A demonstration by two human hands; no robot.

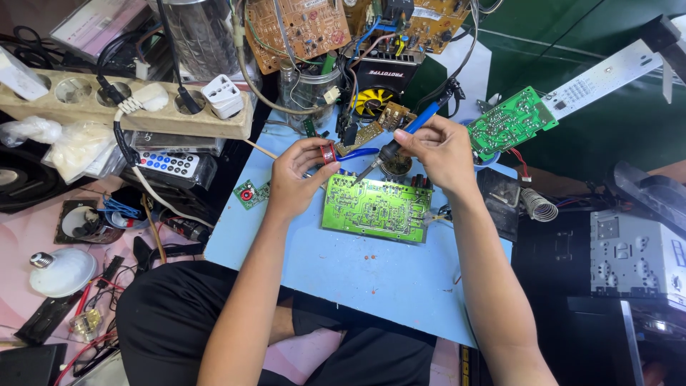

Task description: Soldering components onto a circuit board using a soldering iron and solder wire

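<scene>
Two hands over the green rectangular circuit board [376, 209] lying copper-side up on the light-blue desk [371, 275]: right hand [437, 149] fingers pinch the blue-handled soldering iron [396, 143] pen-style, tip at the board's top edge, while left hand [294, 179] fingers grip a small solder spool [327, 153] just beside it.

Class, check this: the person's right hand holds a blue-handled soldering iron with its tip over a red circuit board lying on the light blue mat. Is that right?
Not quite. The circuit board is green, not red, as the head view shows. The rest holds: the right hand holds the blue-handled soldering iron over it on the light blue mat.
</scene>
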